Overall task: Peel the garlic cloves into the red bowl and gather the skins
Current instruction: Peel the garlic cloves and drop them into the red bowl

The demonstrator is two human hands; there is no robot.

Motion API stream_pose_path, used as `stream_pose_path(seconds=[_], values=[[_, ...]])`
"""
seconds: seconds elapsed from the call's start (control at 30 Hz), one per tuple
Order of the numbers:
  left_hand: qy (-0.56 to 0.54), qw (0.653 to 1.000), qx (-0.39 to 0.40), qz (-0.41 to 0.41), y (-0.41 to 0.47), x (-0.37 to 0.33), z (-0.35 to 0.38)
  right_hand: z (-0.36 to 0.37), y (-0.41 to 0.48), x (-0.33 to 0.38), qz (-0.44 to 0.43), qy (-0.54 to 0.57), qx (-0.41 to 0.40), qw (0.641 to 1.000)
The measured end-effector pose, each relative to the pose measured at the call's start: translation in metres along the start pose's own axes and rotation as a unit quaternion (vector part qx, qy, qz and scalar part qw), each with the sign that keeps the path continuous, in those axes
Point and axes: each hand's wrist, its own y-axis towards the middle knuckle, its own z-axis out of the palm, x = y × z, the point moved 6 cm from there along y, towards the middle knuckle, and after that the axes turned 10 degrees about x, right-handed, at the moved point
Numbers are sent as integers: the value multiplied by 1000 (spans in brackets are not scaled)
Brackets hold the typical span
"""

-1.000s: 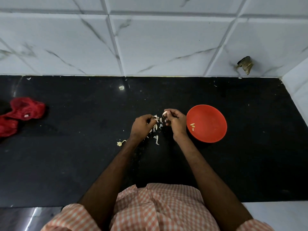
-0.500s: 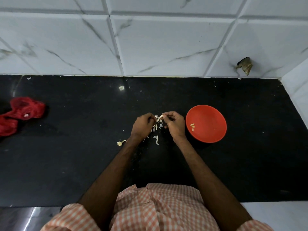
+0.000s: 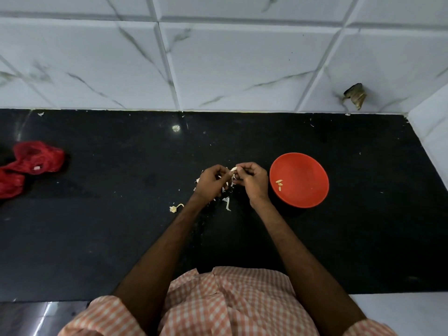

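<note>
Between both sets of fingertips, above the black speckled counter [image 3: 339,238]: a small pale curved garlic clove [image 3: 233,169], pinched by right hand [image 3: 252,181] and left hand [image 3: 212,181], both curled tight around it. Directly beneath the grip, thin papery white skins [image 3: 227,203], scattered and curled. Left of the grip and nearer the body, a dry stem stub [image 3: 175,208]. Right of the grip, close beside the right hand, a round smooth red bowl [image 3: 308,166] holding a few peeled cloves [image 3: 279,183]. Far left, crumpled red mesh netting [image 3: 36,157]. Behind, glossy white veined tiles [image 3: 218,69].
</note>
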Motion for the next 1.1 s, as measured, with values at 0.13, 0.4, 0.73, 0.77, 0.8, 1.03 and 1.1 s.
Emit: stream_pose_path(seconds=[0.13,0.4,0.73,0.77,0.8,1.03,1.1], values=[[17,999,-21,18,1,-1,-5,-1,0,0,-8,-54,11,998],[14,999,-28,34,5,-5,-8,7,-3,5,38,-35,47,998],[120,991,5,58,7,-7,-3,8,-1,-2,175,-53,58,981],[109,993,-2,47,7,-8,-5,10,0,-1,161,-79,63,982],[96,995,-6,30,8,-7,-6,11,0,2,142,-102,67,982],[51,997,49,-23,13,-2,-5,13,-4,25,-48,-392,93,914],[46,997,60,-23,11,-5,-5,18,-9,32,-121,-509,113,845]])
